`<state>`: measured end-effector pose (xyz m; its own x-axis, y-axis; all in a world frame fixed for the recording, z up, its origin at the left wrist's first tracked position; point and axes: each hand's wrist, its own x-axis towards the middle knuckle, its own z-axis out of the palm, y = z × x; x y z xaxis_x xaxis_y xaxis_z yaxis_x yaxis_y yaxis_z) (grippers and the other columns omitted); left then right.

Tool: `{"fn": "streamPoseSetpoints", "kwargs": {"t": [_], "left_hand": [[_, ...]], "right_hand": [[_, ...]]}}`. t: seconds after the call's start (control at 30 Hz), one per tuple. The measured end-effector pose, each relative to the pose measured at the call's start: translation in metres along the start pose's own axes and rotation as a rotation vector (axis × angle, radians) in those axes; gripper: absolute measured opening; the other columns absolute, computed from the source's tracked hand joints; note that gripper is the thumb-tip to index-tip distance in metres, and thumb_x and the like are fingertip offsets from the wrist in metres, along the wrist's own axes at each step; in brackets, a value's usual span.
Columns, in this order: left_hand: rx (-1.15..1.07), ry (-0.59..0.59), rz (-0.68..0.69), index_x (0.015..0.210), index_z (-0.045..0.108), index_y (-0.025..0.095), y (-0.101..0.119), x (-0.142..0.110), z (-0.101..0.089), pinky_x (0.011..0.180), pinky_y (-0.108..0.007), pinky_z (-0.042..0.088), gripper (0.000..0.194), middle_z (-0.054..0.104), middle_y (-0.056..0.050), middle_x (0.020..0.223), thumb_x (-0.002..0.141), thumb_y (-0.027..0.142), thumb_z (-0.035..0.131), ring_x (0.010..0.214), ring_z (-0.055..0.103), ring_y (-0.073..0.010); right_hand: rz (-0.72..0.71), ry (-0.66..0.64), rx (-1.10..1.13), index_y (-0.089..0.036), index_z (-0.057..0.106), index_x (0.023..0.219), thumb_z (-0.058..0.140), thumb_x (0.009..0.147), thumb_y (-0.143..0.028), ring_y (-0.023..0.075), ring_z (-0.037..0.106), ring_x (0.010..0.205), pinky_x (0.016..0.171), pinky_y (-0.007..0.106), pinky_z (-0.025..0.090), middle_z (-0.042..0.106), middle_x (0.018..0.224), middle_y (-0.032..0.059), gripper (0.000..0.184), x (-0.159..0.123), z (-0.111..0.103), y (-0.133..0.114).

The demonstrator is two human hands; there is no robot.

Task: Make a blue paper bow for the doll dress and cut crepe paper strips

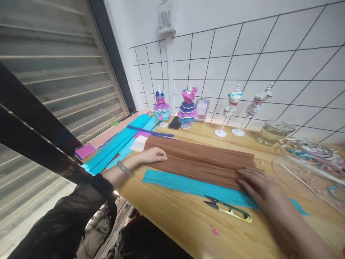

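Observation:
A wide brown sheet, looking like crepe paper (199, 153), lies across the table with lengthwise creases. At its left end my left hand (155, 155) has thumb and fingers closed on the near edge. My right hand (262, 187) rests over the right end, fingers stretched out, thumb apart on the near edge. In front of the brown sheet lies a turquoise strip (188, 183), partly hidden beneath my right hand. Thread snips (229, 209) with a green and yellow handle lie at the strip's near edge, blades pointing left.
Turquoise sheets (121, 144) and a dark blue strip (151, 131) lie at the left. Behind stand dressed mini mannequins (187, 111), bare-legged stands (229, 108), a phone (174, 123) and a glass cup (275, 132). A clear tray (296, 180) of trimmings sits right.

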<state>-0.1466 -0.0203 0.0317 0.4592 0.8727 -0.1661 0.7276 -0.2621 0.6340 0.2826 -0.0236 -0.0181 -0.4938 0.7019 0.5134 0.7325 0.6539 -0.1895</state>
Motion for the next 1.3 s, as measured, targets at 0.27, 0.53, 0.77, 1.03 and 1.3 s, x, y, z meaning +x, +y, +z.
{"fn": "streamPoseSetpoints", "kwargs": {"t": [0.27, 0.53, 0.77, 1.03, 1.3], "left_hand": [[0.502, 0.381, 0.080, 0.089, 0.056, 0.018, 0.019, 0.003, 0.020, 0.076, -0.031, 0.038, 0.015, 0.058, -0.004, 0.085, 0.084, 0.030, 0.050, 0.087, 0.051, -0.0193], [0.453, 0.209, 0.181, 0.109, 0.056, 0.019, 0.017, 0.001, 0.041, 0.080, -0.032, 0.039, 0.039, 0.054, -0.007, 0.098, 0.081, 0.045, 0.054, 0.094, 0.050, -0.0203], [0.345, 0.215, 0.132, 0.099, 0.059, 0.018, 0.010, 0.005, 0.040, 0.078, -0.030, 0.039, 0.036, 0.055, -0.005, 0.091, 0.076, 0.046, 0.060, 0.091, 0.050, -0.0196], [0.346, 0.195, 0.141, 0.102, 0.059, 0.018, 0.011, 0.008, 0.037, 0.083, -0.031, 0.039, 0.040, 0.054, -0.006, 0.095, 0.075, 0.049, 0.060, 0.096, 0.048, -0.0211], [0.376, 0.178, 0.176, 0.112, 0.055, 0.021, 0.019, 0.000, 0.036, 0.087, -0.033, 0.037, 0.049, 0.052, -0.006, 0.104, 0.074, 0.052, 0.059, 0.102, 0.045, -0.0225]], "right_hand": [[-0.044, 0.062, -0.156, -0.021, 0.068, 0.095, 0.047, 0.084, -0.039, 0.0278, 0.052, 0.108, 0.089, 0.046, 0.043, 0.062, 0.109, 0.0108, 0.031, -0.005, 0.019, 0.017], [-0.056, -0.003, -0.191, -0.019, 0.068, 0.094, 0.048, 0.082, -0.045, 0.0311, 0.048, 0.113, 0.088, 0.049, 0.043, 0.061, 0.111, 0.0131, 0.035, -0.009, 0.032, 0.024], [-0.102, 0.018, -0.119, -0.022, 0.070, 0.087, 0.051, 0.082, -0.040, 0.0287, 0.049, 0.112, 0.088, 0.047, 0.044, 0.063, 0.107, 0.0097, 0.026, -0.005, 0.026, 0.022], [-0.073, 0.035, -0.045, -0.022, 0.067, 0.091, 0.048, 0.084, -0.039, 0.0257, 0.054, 0.105, 0.088, 0.045, 0.044, 0.065, 0.103, 0.0076, 0.026, 0.002, 0.009, 0.006], [-0.076, -0.127, -0.027, -0.019, 0.062, 0.108, 0.054, 0.080, -0.044, 0.0271, 0.054, 0.108, 0.090, 0.045, 0.045, 0.066, 0.107, 0.0089, 0.038, 0.003, 0.010, -0.016]]}}
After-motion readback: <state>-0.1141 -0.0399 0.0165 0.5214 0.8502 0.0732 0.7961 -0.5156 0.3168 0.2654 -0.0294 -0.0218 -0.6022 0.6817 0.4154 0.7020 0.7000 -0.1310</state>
